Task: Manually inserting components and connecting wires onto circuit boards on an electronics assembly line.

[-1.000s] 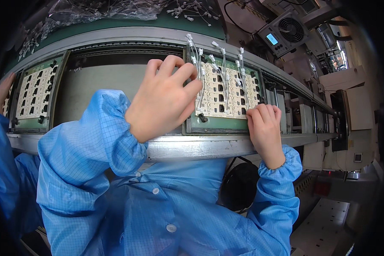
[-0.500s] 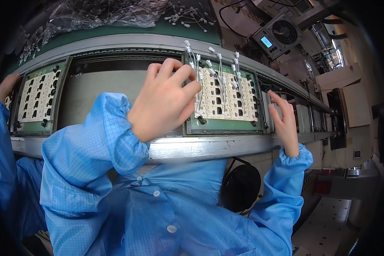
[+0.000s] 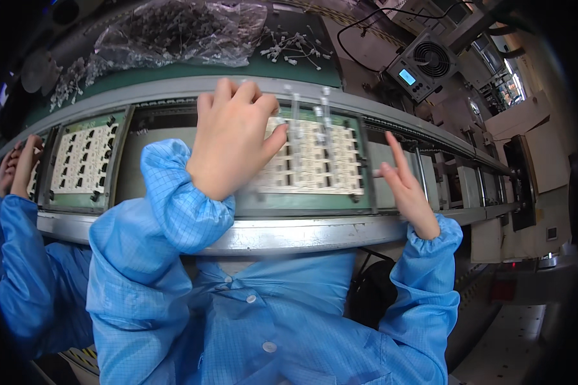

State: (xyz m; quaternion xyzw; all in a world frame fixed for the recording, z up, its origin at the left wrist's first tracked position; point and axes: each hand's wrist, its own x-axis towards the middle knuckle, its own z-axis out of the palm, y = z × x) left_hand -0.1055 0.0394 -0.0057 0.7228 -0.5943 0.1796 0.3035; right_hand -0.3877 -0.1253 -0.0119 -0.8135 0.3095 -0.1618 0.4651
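Observation:
My left hand (image 3: 234, 141) is arched over the left side of a framed panel of pale circuit boards (image 3: 308, 163). Its thumb stands apart from the bent fingers; the fingertips are partly hidden, and nothing shows in its grasp. White wire leads with plugs (image 3: 295, 138) rise from the panel, smeared by motion. Just beyond the frame's right edge, my right hand (image 3: 408, 192) has its index finger stretched out and its thumb near that edge, holding nothing. A green frame (image 3: 366, 202) surrounds the boards; its left end is behind my left hand.
The panel lies between metal conveyor rails (image 3: 282, 234). Another framed panel (image 3: 80, 160) is to the left, with a co-worker's hands (image 3: 20, 167) beyond it. A clear bag of leads (image 3: 180, 32) and loose leads (image 3: 295, 48) lie behind. A fan unit (image 3: 424, 61) stands far right.
The framed panel has shifted left along the rails, nearer the left panel. Both my hands have moved with it, the left sliding farther over its left side. The whole view has also shifted slightly.

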